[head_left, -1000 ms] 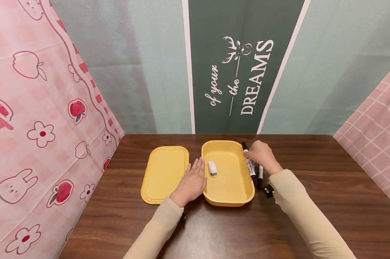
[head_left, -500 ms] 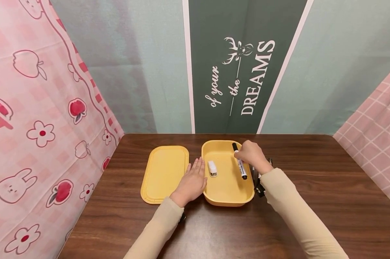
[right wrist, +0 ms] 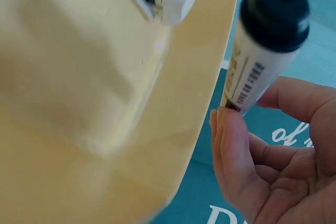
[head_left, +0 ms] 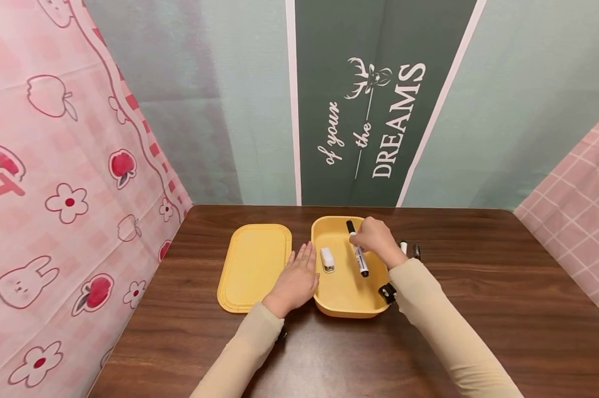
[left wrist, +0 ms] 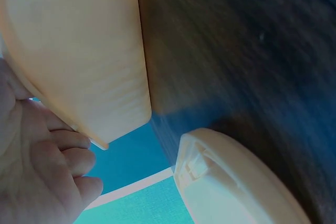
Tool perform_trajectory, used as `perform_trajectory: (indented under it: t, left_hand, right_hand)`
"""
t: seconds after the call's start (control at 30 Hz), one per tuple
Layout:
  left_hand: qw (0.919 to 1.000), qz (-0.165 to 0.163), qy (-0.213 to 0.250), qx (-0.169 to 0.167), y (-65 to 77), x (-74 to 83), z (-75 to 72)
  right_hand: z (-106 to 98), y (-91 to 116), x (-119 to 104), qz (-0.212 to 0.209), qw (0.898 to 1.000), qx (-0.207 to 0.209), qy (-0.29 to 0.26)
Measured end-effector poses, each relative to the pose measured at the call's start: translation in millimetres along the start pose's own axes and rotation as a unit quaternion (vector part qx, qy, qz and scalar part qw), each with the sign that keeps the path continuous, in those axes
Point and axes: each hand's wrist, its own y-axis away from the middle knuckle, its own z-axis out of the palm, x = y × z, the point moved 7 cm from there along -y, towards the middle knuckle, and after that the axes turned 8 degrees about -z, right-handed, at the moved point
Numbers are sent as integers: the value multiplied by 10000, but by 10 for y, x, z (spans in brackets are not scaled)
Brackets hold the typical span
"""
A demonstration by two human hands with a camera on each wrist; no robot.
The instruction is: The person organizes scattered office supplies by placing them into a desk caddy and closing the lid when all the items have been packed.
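Observation:
My right hand [head_left: 377, 236] pinches a white marker with black ends [head_left: 360, 258] above the inside of a yellow plastic box [head_left: 349, 304]. The marker slants, its lower end toward me. In the right wrist view thumb and fingers hold the marker [right wrist: 257, 56] near its middle. Inside the box, at the left, lies a small white stapler [head_left: 327, 258], its metal part partly seen. My left hand [head_left: 294, 279] rests against the box's left rim with its fingers extended. The left wrist view has those fingers along the rim, beside the box's outer wall [left wrist: 84, 51].
A yellow lid [head_left: 256, 268] lies flat on the dark wooden table [head_left: 319, 365], left of the box. Right of the box, partly behind my right arm, are a white-bodied pen or marker [head_left: 403, 246] and a dark item [head_left: 416, 252]. A curtain hangs behind the table.
My right hand has lifted the marker from beside the box's right wall and moved it left, over the box. The left hand stays at the left rim.

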Motion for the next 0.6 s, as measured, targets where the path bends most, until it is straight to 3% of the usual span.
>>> perform_trajectory:
  t: [0.43,0.6]
  left_hand:
    - [10000,31,-56,-8,7,9,10]
    - [9999,51,-134,28,5,8,18]
  right_hand:
    - [302,-107,-2,-304,9995,-86,-5]
    - [432,-121,49,-232,9995,-165,130]
